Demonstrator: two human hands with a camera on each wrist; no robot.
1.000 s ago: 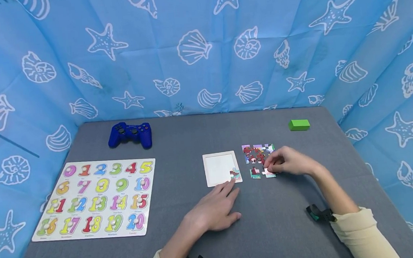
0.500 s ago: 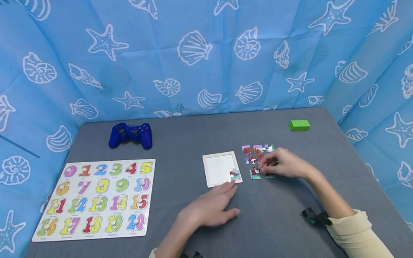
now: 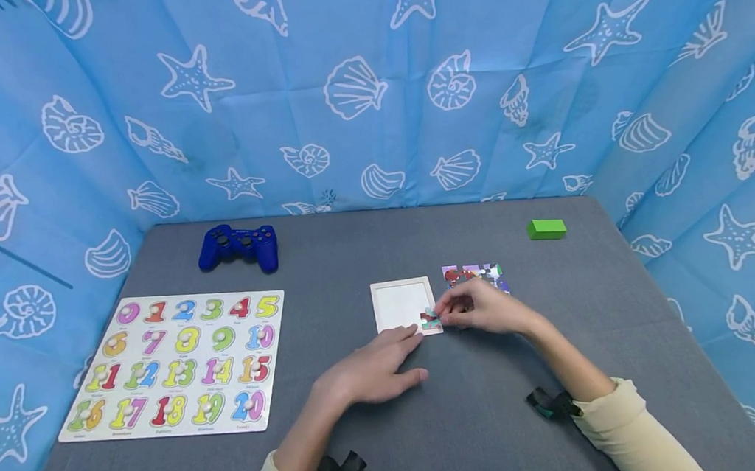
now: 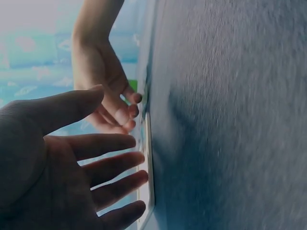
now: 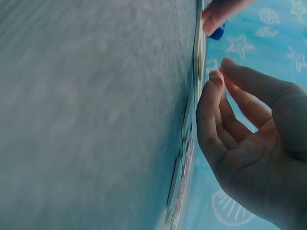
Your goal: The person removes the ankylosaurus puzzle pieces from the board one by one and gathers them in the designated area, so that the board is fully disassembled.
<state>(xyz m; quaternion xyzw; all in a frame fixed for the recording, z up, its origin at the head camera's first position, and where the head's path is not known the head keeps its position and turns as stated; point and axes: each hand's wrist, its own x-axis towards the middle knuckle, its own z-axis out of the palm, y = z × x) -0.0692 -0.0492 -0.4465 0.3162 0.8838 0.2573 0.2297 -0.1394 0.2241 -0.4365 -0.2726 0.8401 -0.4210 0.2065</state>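
Observation:
My right hand (image 3: 486,307) is at the lower right corner of a small white puzzle tray (image 3: 399,304). Its thumb and fingertips come together in a pinch on a puzzle piece, which is mostly hidden. In that corner a teal and brown jigsaw piece (image 3: 430,323) shows at the fingertips. My left hand (image 3: 374,365) lies flat at the tray's near edge, fingers straight, as the left wrist view also shows. More jigsaw pieces (image 3: 470,272) with purple and red-brown pictures lie right of the tray, partly covered by the right hand.
A number puzzle board (image 3: 175,366) with knobbed numerals lies at the left. Behind it sits a blue game controller (image 3: 238,246). A green block (image 3: 546,229) is at the back right. A blue shell-patterned curtain (image 3: 370,147) hangs behind the grey table.
My right hand has moved left from the loose pieces to the tray's lower right corner. The left hand has slid slightly left along the near edge.

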